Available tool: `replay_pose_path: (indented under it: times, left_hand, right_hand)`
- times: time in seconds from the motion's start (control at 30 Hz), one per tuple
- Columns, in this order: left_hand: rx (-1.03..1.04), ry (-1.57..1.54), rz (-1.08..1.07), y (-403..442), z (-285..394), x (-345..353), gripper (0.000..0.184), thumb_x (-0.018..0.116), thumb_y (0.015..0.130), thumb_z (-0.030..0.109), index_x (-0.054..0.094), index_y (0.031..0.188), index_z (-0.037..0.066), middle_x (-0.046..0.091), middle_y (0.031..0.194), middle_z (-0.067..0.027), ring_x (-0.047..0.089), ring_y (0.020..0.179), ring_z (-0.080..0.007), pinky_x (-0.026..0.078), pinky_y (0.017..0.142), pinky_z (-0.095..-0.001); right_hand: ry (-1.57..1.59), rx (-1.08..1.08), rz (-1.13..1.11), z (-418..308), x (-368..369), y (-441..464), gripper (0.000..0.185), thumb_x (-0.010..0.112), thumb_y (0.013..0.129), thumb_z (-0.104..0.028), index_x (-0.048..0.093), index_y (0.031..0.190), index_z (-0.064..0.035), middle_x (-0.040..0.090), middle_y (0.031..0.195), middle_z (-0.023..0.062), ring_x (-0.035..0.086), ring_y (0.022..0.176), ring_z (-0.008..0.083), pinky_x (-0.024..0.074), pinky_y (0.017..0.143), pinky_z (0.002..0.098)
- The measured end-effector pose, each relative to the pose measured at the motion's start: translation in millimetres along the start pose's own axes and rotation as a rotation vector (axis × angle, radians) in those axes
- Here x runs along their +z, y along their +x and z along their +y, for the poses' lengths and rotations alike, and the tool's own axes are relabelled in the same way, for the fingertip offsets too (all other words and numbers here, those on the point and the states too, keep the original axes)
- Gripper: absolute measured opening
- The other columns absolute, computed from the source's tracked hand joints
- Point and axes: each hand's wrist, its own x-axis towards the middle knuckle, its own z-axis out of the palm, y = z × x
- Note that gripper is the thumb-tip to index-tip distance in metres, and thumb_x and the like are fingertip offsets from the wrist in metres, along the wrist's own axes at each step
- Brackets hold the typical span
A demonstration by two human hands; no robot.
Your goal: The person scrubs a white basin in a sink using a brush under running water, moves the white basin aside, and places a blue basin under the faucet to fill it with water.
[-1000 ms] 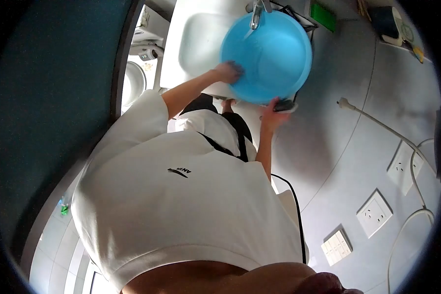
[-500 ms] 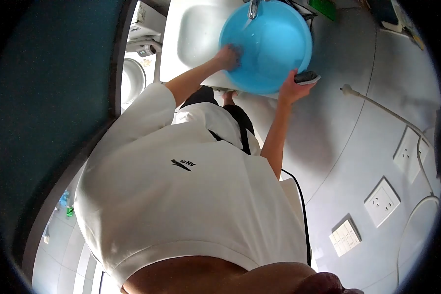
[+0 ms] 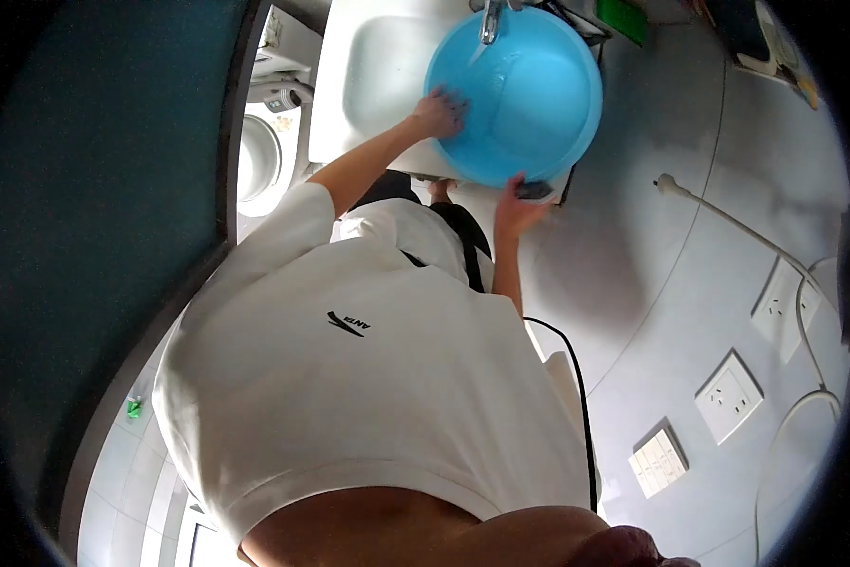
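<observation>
A round blue basin [image 3: 581,123] sits under the tap [image 3: 490,21], and a thin stream of water seems to run into it. My left hand [image 3: 441,113] reaches over the basin's left rim, its fingers spread and slightly blurred against the inner wall, with nothing visible in them. At the basin's near right rim, my right hand [image 3: 515,210] is closed on a small dark grey block [image 3: 534,191]. Its exact kind cannot be made out.
The white sink [image 3: 373,71] lies left of the basin. A washing machine [image 3: 259,156] stands further left, beside a dark door panel [image 3: 94,142]. On the right wall are sockets [image 3: 729,397], a switch plate [image 3: 659,461] and a hanging white plug [image 3: 669,186] with its cord.
My right hand has moved left and slightly nearer to me along the basin's rim, still holding the dark grey block. My left hand stays at the basin's left side.
</observation>
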Motion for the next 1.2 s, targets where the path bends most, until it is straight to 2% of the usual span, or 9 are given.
replay_pose_path:
  times: [0.17, 0.23, 0.47, 0.53, 0.73, 0.87, 0.97, 1.03, 1.2]
  left_hand:
    - [-0.07, 0.184, 0.086, 26.4, 7.3, 4.1, 0.059, 0.045, 0.099, 0.046, 0.045, 0.149, 0.014, 0.047, 0.151, -0.0054, 0.035, 0.144, -0.0289, 0.021, 0.12, -0.0524]
    - [-0.161, 0.125, 0.093, 34.1, 13.7, 7.5, 0.061, 0.044, 0.1, 0.046, 0.042, 0.151, 0.014, 0.043, 0.154, -0.0063, 0.032, 0.145, -0.0302, 0.02, 0.12, -0.0536]
    - [-0.163, 0.158, 0.1, 19.2, 30.4, -3.4, 0.053, 0.04, 0.102, 0.042, 0.049, 0.147, 0.013, 0.049, 0.148, -0.0098, 0.039, 0.141, -0.0309, 0.022, 0.12, -0.0524]
    - [-0.074, -0.071, -0.159, 9.6, 37.6, -9.0, 0.046, 0.041, 0.102, 0.037, 0.059, 0.136, 0.011, 0.055, 0.143, -0.0114, 0.047, 0.135, -0.0338, 0.024, 0.12, -0.0505]
    - [0.231, -0.398, -0.162, -19.0, 36.2, 10.7, 0.039, 0.045, 0.099, 0.029, 0.066, 0.125, 0.009, 0.056, 0.142, -0.0122, 0.049, 0.132, -0.0373, 0.026, 0.119, -0.0514]
    - [0.192, -0.375, -0.101, -38.0, 36.4, -15.4, 0.045, 0.04, 0.101, 0.032, 0.06, 0.136, 0.012, 0.048, 0.151, -0.0094, 0.041, 0.141, -0.031, 0.028, 0.119, -0.0447]
    - [0.062, 0.072, -0.216, -22.3, 23.8, -23.6, 0.046, 0.043, 0.1, 0.031, 0.057, 0.139, 0.013, 0.04, 0.157, -0.0094, 0.031, 0.148, -0.0276, 0.021, 0.123, -0.0433]
    - [-0.157, 0.041, 0.255, 5.6, -0.4, 21.1, 0.053, 0.05, 0.096, 0.033, 0.052, 0.142, 0.006, 0.044, 0.152, -0.0141, 0.026, 0.149, -0.0266, 0.019, 0.123, -0.0473]
    - [-0.226, 0.146, 0.308, 13.6, -6.9, -24.4, 0.056, 0.05, 0.095, 0.032, 0.049, 0.144, 0.006, 0.03, 0.162, -0.0119, 0.025, 0.15, -0.027, 0.017, 0.124, -0.0439]
  right_hand:
    - [0.309, 0.223, -0.365, 44.8, 4.2, -14.8, 0.066, 0.075, 0.089, -0.024, 0.042, 0.132, 0.0157, 0.066, 0.108, 0.0276, 0.069, 0.094, 0.0394, 0.0546, 0.075, 0.0496]
    - [0.215, 0.017, -0.121, 35.3, -2.2, 5.0, 0.063, 0.076, 0.089, -0.023, 0.044, 0.13, 0.0129, 0.068, 0.103, 0.0248, 0.069, 0.092, 0.0389, 0.0554, 0.073, 0.0457]
    - [0.169, 0.064, 0.007, -0.1, 5.8, 62.7, 0.056, 0.073, 0.082, -0.012, 0.045, 0.125, 0.0105, 0.065, 0.102, 0.0252, 0.07, 0.088, 0.0352, 0.0561, 0.073, 0.0406]
    - [0.23, 0.031, 0.042, -4.1, 7.3, 61.5, 0.054, 0.072, 0.082, -0.011, 0.045, 0.124, 0.0104, 0.065, 0.101, 0.0249, 0.069, 0.086, 0.0347, 0.0557, 0.072, 0.0394]
    - [0.272, -0.048, 0.074, 2.6, 11.4, 56.0, 0.049, 0.072, 0.081, -0.009, 0.047, 0.119, 0.0096, 0.063, 0.098, 0.0232, 0.065, 0.076, 0.0323, 0.0531, 0.067, 0.0377]
    - [0.166, -0.183, 0.021, 19.1, 11.5, 53.4, 0.049, 0.074, 0.081, -0.011, 0.047, 0.117, 0.0089, 0.062, 0.097, 0.0232, 0.062, 0.072, 0.033, 0.0522, 0.065, 0.041]
    - [0.11, -0.149, 0.009, 26.0, 11.2, 25.8, 0.047, 0.076, 0.08, -0.012, 0.048, 0.112, 0.0073, 0.063, 0.091, 0.0203, 0.062, 0.07, 0.0307, 0.0516, 0.064, 0.0412]
    - [0.072, -0.128, -0.048, 19.7, 5.5, 7.8, 0.043, 0.077, 0.08, -0.012, 0.049, 0.107, 0.0058, 0.064, 0.084, 0.0164, 0.062, 0.066, 0.0279, 0.0509, 0.062, 0.04]
    - [0.255, -0.043, -0.12, 7.6, 4.6, 0.4, 0.037, 0.077, 0.081, -0.013, 0.049, 0.098, 0.0037, 0.062, 0.069, 0.0088, 0.062, 0.06, 0.0235, 0.0495, 0.058, 0.0367]
